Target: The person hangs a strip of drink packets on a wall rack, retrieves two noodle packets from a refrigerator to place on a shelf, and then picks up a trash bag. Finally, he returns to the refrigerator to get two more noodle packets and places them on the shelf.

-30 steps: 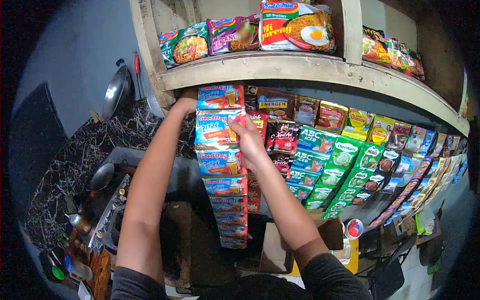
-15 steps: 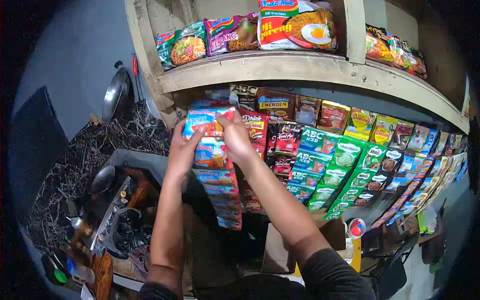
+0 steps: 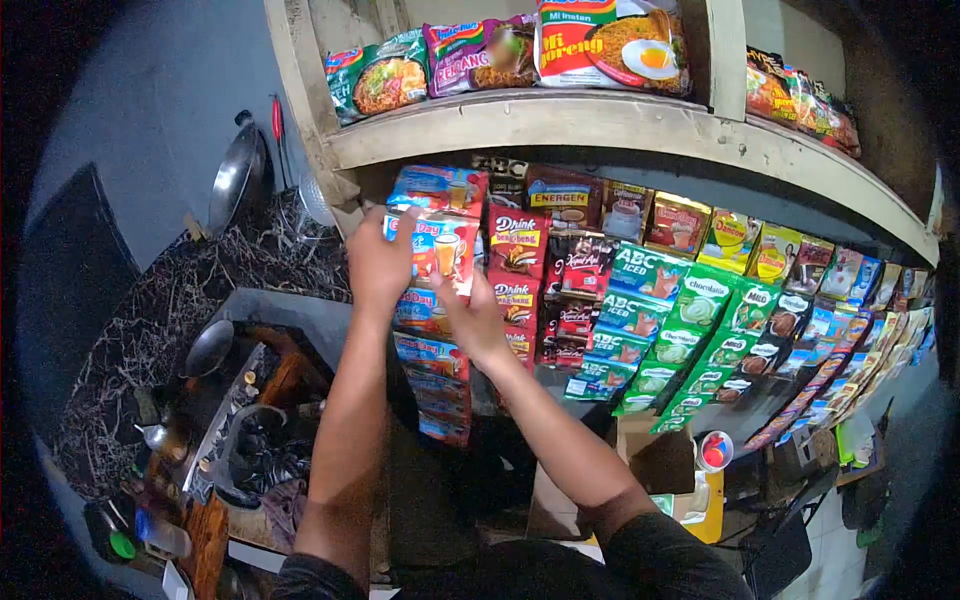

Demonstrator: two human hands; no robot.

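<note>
A hanging strip of blue and red Good Day drink sachets (image 3: 430, 318) is at the left end of a row of sachet strips, under the shelf. My left hand (image 3: 383, 262) grips the left edge of an upper sachet, its thumb across the front. My right hand (image 3: 474, 322) pinches the same sachet's lower right part, the thumb on the front and the other fingers partly hidden. Above my hands the top sachet (image 3: 440, 190) of the strip shows. The lower sachets hang below between my forearms.
Noodle packs (image 3: 610, 50) stand on the wooden shelf (image 3: 520, 140) overhead. Right beside the strip hang red Drink Beng-Beng sachets (image 3: 517, 245), then green ABC Iced ones (image 3: 640, 275). A wok (image 3: 240, 178) hangs on the left wall above a stove (image 3: 225, 420). An open cardboard box (image 3: 655, 455) sits below.
My right hand has slid down from the sachet's upper right corner to its lower right. The top sachet is now uncovered. The view has shifted slightly.
</note>
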